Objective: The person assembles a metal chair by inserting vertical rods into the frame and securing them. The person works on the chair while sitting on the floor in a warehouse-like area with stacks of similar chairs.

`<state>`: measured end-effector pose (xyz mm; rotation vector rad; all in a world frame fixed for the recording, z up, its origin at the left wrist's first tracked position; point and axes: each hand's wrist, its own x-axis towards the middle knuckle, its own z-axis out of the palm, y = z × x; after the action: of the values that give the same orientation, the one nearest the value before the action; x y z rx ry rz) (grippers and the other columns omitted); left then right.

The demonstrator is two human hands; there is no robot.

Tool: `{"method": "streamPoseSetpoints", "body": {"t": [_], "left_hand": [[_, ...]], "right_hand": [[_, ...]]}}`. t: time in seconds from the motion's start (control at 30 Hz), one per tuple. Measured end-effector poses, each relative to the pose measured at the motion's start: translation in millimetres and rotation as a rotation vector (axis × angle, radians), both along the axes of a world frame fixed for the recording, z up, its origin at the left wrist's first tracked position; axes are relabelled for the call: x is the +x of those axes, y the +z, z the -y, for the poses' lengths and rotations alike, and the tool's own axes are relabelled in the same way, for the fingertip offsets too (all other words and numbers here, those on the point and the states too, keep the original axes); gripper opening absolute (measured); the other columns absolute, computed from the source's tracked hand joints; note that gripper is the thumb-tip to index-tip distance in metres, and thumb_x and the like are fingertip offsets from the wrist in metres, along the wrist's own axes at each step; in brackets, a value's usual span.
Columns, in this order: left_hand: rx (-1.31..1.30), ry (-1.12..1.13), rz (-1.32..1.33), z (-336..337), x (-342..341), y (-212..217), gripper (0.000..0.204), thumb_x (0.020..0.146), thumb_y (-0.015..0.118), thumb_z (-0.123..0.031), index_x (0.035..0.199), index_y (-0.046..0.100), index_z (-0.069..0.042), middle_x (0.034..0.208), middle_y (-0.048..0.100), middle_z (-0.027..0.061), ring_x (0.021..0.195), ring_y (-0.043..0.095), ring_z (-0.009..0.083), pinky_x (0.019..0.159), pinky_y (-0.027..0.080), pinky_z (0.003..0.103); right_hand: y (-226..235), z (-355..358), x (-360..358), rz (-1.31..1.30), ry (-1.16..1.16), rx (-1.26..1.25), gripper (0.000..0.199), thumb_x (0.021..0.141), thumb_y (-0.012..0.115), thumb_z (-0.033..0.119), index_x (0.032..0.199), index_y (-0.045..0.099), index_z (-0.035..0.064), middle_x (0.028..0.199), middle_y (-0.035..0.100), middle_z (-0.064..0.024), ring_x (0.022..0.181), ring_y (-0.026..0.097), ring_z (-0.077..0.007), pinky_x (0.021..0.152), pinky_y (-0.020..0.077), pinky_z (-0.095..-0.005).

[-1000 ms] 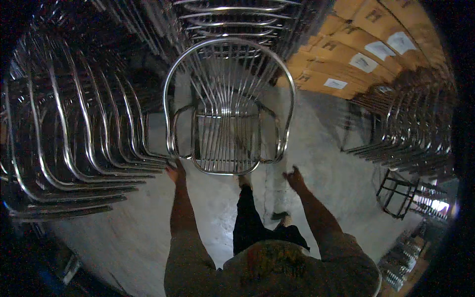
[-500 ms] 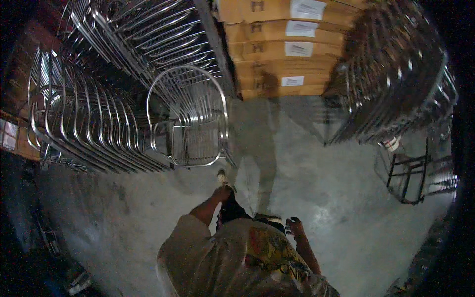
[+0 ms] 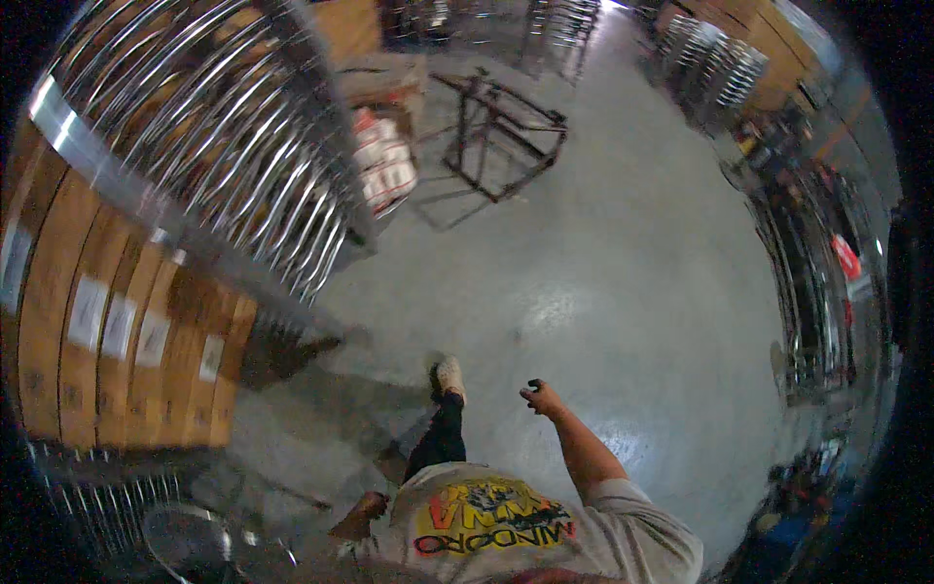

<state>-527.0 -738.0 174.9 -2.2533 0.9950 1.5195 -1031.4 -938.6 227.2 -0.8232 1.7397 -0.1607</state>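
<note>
Nothing in either hand right now. My right hand [image 3: 541, 397] is out in front of me over the smooth grey concrete floor [image 3: 623, 263], fingers loosely curled and a bit apart, wrapped around nothing as far as I can see. There's a small dark bit at the fingertips, too blurry to say what it is. The forearm runs up from my pale printed t-shirt [image 3: 525, 526] at a slant, elbow bent, wrist a little cocked.

My left hand [image 3: 362, 506] hangs low by my hip, close to the shirt hem. It's small and dim in the view, so I can't tell whether it's open or closed, though I don't see anything gripped in it.

The nearest chair stuff is the curved chrome tube frame [image 3: 180, 535] down at the lower left, just beside that left hand but not touching it. From how things lie, I'd guess I'm between loads: nothing carried, mid-stride, with my dark trouser leg and light shoe [image 3: 449, 378] stepping forward.

Further out, the big stack of shiny chrome tube chair frames [image 3: 224, 156] fills the upper left, with brown cardboard boxes with white labels [image 3: 117, 331] stacked below it. A dark welded metal frame [image 3: 506, 127] stands well apart across the floor, and more chrome frames [image 3: 720, 63] sit at the far top right.
</note>
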Motion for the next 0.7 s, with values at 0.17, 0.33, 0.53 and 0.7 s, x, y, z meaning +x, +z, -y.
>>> {"method": "streamPoseSetpoints", "body": {"t": [0.17,0.33,0.53,0.7], "left_hand": [[0.079,-0.238,0.078,245,-64,-50,0.044,0.089,0.056,-0.038,0.115,0.062,-0.003,0.11,0.061,0.0176,0.094,0.06,0.0352,0.083,0.048,0.044],[-0.4,-0.304,0.031,582,-173,15,0.046,0.087,0.058,-0.038,0.118,0.062,-0.005,0.117,0.063,0.0206,0.105,0.06,0.0393,0.09,0.048,0.047],[-0.816,-0.454,-0.065,892,-384,121,0.044,0.091,0.055,-0.037,0.115,0.06,-0.001,0.115,0.062,0.0223,0.109,0.057,0.0404,0.09,0.045,0.046],[-0.686,-0.569,-0.017,973,-508,104,0.052,0.088,0.058,-0.04,0.124,0.057,-0.002,0.122,0.059,0.0228,0.116,0.053,0.0395,0.096,0.043,0.045]], "right_hand": [[4,61,-130,0.091,-0.397,-0.001,0.056,0.085,0.069,0.033,0.129,0.048,0.0064,0.088,0.064,-0.0078,0.07,0.062,-0.0205,0.058,0.0511,-0.0389],[19,-9,-208,0.031,-0.642,0.29,0.016,0.087,0.065,0.024,0.083,0.058,0.0095,0.071,0.057,-0.0057,0.06,0.056,-0.0212,0.047,0.0445,-0.0336],[-30,58,-260,0.3,-0.963,0.381,0.027,0.087,0.064,0.035,0.083,0.063,0.0083,0.064,0.059,-0.0077,0.054,0.057,-0.0225,0.047,0.0458,-0.0412],[-27,271,-375,0.228,-0.452,0.41,0.024,0.087,0.064,0.032,0.101,0.063,0.0116,0.074,0.061,-0.0059,0.063,0.059,-0.0218,0.05,0.0472,-0.0392]]}}
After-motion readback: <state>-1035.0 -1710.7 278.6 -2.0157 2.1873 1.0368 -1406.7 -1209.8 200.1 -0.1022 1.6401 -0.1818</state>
